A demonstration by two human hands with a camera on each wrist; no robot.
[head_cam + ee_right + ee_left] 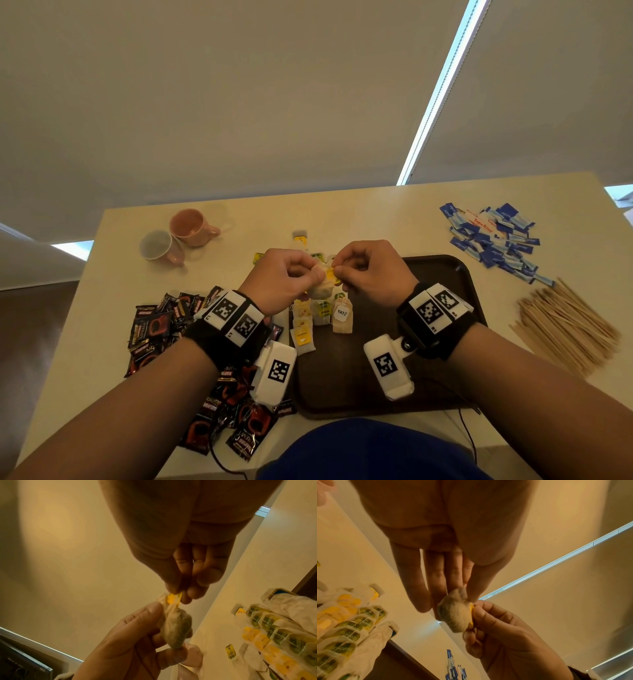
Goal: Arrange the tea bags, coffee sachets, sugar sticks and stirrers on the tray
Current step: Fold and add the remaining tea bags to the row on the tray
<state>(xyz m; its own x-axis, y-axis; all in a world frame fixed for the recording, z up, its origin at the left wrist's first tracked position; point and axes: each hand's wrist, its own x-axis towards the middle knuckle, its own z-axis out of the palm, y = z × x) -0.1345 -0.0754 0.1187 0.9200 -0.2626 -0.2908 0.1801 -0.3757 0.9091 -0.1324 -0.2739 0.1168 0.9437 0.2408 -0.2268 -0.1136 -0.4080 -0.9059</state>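
1. The worktop [394, 219] lies under both hands and carries everything else.
2. The dark tray [442, 274] sits below and to the right of the right hand [373, 270], its near part between the two wrists.
3. A heap of wooden stirrers [565, 329] lies well to the right of the right hand, off the tray.
4. Dark coffee sachets [161, 329] spread to the left of and below the left hand [284, 277], on the worktop beside the tray.
5. Blue sugar sticks [493, 236] are piled beyond and to the right of the right hand.
6. Two cups [178, 240] stand beyond the left hand, to its left, touching each other.
7. Rows of tea bags [322, 315] lie just below the hands on the tray's left part; a few more lie beyond the knuckles.
8. One tea bag [455, 615] is held up between the hands: the left hand pinches its pouch with curled fingers, and the right hand pinches its yellow tag [173, 599] between thumb and fingertips.
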